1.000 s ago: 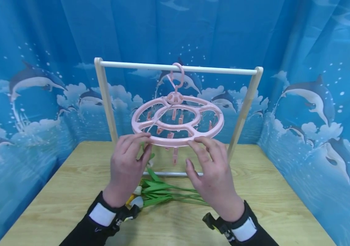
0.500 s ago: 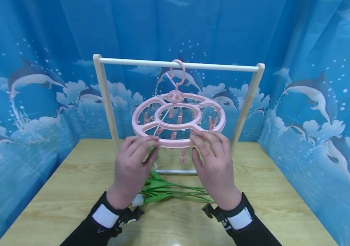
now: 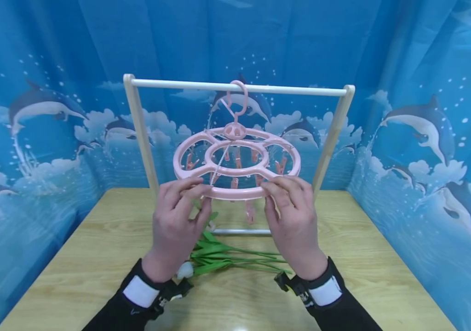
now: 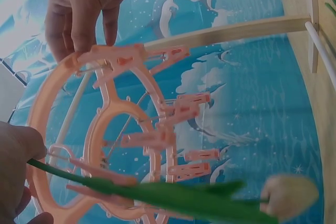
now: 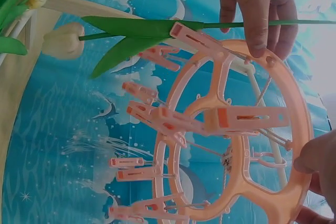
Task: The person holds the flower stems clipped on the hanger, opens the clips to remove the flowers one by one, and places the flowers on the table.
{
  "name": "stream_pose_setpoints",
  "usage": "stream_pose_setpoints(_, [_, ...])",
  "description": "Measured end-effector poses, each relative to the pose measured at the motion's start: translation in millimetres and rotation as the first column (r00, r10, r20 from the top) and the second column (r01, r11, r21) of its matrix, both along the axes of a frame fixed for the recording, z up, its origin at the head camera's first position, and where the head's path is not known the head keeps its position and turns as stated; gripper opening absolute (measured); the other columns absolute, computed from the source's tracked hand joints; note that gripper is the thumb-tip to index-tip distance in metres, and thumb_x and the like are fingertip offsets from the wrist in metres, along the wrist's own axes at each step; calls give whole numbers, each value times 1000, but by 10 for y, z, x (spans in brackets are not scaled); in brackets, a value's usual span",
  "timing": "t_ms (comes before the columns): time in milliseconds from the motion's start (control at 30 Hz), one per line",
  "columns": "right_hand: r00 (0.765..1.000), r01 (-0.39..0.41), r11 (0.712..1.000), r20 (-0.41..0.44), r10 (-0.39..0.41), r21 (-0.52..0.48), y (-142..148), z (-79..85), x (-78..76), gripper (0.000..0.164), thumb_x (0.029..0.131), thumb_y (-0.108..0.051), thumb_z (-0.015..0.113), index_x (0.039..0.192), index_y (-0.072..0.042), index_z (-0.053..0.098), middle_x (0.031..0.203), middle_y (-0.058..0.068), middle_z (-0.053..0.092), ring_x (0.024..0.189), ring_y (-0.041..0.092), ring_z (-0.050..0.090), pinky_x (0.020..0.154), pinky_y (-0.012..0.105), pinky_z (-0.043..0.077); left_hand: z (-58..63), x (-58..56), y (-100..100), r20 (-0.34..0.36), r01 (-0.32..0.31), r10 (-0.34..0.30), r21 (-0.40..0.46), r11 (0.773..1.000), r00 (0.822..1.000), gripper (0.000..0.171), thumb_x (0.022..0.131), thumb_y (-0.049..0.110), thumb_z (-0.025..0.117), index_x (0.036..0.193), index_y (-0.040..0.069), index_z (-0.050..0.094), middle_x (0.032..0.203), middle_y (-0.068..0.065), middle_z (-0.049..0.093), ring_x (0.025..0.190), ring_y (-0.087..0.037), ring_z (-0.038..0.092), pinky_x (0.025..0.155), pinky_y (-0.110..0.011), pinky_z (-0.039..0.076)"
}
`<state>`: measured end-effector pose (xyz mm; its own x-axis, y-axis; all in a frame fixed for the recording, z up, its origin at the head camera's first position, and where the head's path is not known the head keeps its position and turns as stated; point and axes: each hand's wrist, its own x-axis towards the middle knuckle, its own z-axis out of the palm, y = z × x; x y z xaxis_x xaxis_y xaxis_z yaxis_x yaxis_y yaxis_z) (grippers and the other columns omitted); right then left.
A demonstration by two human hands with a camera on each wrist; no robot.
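Note:
A pink round clip hanger (image 3: 235, 193) hangs by its hook from a white rail. My left hand (image 3: 172, 225) pinches its near rim on the left, and my right hand (image 3: 295, 223) pinches the rim on the right. Several pink clothespins (image 5: 252, 118) dangle below the ring. A pale tulip (image 5: 63, 40) hangs bloom down beside my left hand, its stem passing by the fingers. One clothespin (image 5: 197, 40) overlaps the tulip's leaves in the right wrist view; whether it grips the stem cannot be told. My fingertips under the rim are partly hidden.
The rail belongs to a wooden-legged stand (image 3: 330, 138) on the table (image 3: 235, 303). Several tulips with green leaves (image 3: 215, 262) lie in front of its lower bar (image 3: 241, 231). A blue dolphin-print curtain (image 3: 301, 41) surrounds the table on three sides.
My right thumb has closed in and the hand now pinches the rim. The ring has turned a little, and the clothespins and white string have shifted with it.

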<state>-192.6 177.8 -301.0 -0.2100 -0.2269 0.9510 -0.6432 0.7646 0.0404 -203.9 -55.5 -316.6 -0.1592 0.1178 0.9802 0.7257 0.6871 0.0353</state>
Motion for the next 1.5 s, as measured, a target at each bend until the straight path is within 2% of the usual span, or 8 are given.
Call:
stream_pose_setpoints(333, [1000, -1, 1000, 19, 1, 1, 28, -1, 24, 26, 88, -1, 69, 114, -3, 68, 116, 15, 67, 112, 36, 58, 99, 49, 45, 4, 0, -27, 23, -7, 7, -3, 1000, 1000, 18, 88, 11, 72, 105, 6, 73, 109, -11, 70, 105, -32, 60, 91, -42, 49])
stream_pose_setpoints(733, [998, -60, 998, 11, 60, 34, -180, -30, 95, 28, 88, -2, 68, 115, -9, 70, 111, 11, 69, 111, 36, 58, 99, 45, 50, -26, 56, 84, 10, 1, 0, -32, 999, 1000, 21, 86, 14, 76, 107, 8, 75, 106, -9, 71, 99, -31, 59, 83, -41, 46])
stream_pose_setpoints(1200, [999, -42, 999, 5, 42, 18, -112, 0, 99, 26, 85, 4, 66, 109, -5, 68, 110, 12, 69, 109, 36, 60, 98, 46, 50, -20, 17, 28, 27, 10, -9, -21, 1000, 1000, 28, 83, 16, 77, 109, 7, 71, 109, -11, 67, 103, -34, 56, 89, -43, 46])
stream_pose_setpoints(1333, [999, -42, 999, 16, 41, 13, -75, 6, 91, 27, 85, 3, 67, 111, -5, 69, 111, 12, 68, 110, 36, 59, 100, 45, 50, -13, 10, 5, 31, 15, -14, -45, 999, 999, 36, 83, 22, 79, 113, 7, 70, 112, -12, 66, 108, -35, 56, 93, -44, 45])
stream_pose_setpoints(1500, [999, -49, 999, 20, 49, -7, -31, 20, 72, 28, 85, 4, 67, 111, -4, 70, 113, 13, 68, 113, 36, 59, 103, 44, 48, 4, -23, -32, 55, 85, -79, -115, 990, 995, 62, 73, 36, 87, 123, 6, 66, 122, -15, 64, 115, -35, 55, 103, -48, 43])
